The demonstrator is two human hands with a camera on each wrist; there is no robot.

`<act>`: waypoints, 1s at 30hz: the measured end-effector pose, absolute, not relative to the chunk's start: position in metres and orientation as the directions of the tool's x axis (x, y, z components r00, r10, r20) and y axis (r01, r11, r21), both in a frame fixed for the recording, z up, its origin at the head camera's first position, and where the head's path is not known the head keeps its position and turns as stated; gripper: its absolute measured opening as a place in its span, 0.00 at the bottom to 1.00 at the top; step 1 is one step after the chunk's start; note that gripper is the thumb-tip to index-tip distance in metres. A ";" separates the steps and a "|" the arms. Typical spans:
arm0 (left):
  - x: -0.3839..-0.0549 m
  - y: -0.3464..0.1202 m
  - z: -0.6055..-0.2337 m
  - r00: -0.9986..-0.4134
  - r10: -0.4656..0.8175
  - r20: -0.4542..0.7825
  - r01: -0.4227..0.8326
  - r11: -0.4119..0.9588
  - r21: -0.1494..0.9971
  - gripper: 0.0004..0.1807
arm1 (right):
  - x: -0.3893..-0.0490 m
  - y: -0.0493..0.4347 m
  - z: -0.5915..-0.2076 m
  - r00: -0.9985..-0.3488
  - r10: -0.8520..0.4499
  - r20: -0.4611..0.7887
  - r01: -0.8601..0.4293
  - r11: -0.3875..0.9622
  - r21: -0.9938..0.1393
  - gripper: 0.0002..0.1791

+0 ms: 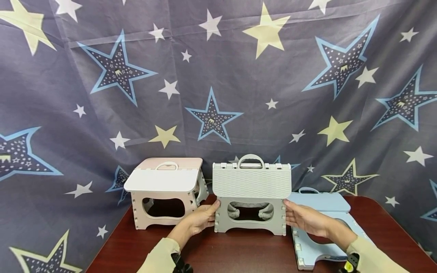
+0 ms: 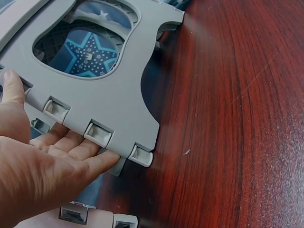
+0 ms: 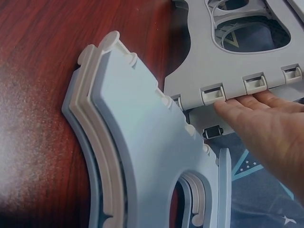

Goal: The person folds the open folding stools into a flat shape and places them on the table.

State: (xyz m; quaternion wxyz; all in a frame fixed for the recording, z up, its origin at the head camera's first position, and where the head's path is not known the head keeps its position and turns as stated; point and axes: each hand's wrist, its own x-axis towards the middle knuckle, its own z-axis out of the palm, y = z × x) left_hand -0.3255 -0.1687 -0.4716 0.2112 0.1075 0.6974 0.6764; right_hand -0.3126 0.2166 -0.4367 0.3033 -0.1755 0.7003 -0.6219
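A grey-green folding step stool (image 1: 252,181) stands upright on the table in the head view, its textured top panel sloping down toward me and its loop handle sticking up. My left hand (image 1: 201,219) grips its left side edge, thumb at the front and fingers going round behind the hinged edge. On the opposite side my right hand (image 1: 308,220) holds the right edge, with its fingers along the hinge clips in the right wrist view. The stool's leg panel (image 2: 118,90) with an oval cutout fills much of the left wrist view.
A pink and white folding stool (image 1: 160,180) stands to the left, close to my left hand. At right, under my right forearm, lies a blue folded stool (image 1: 317,201). A dark red wooden table (image 1: 235,254) carries them, with a star-patterned cloth (image 1: 218,76) hanging behind.
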 end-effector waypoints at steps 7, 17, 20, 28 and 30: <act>-0.319 -0.164 -0.472 -0.916 0.371 -0.152 -0.138 0.065 0.988 0.45 | -0.311 0.215 -0.437 -0.769 -0.606 -0.206 0.139 0.156 -0.978 0.49; -0.307 -0.160 -0.466 -0.960 0.243 -0.141 -0.125 0.079 0.989 0.44 | -0.305 0.213 -0.435 -0.819 -0.530 -0.220 0.140 0.187 -0.972 0.48; -0.305 -0.158 -0.462 -0.963 0.233 -0.133 -0.116 0.085 0.990 0.44 | -0.304 0.212 -0.430 -0.840 -0.491 -0.229 0.145 0.204 -0.968 0.48; -0.304 -0.155 -0.459 -0.965 0.236 -0.111 -0.094 0.082 0.992 0.44 | -0.298 0.208 -0.422 -0.868 -0.433 -0.245 0.164 0.215 -0.963 0.44; -0.304 -0.154 -0.460 -0.965 0.243 -0.103 -0.088 0.074 0.993 0.45 | -0.297 0.207 -0.421 -0.869 -0.430 -0.246 0.166 0.214 -0.963 0.44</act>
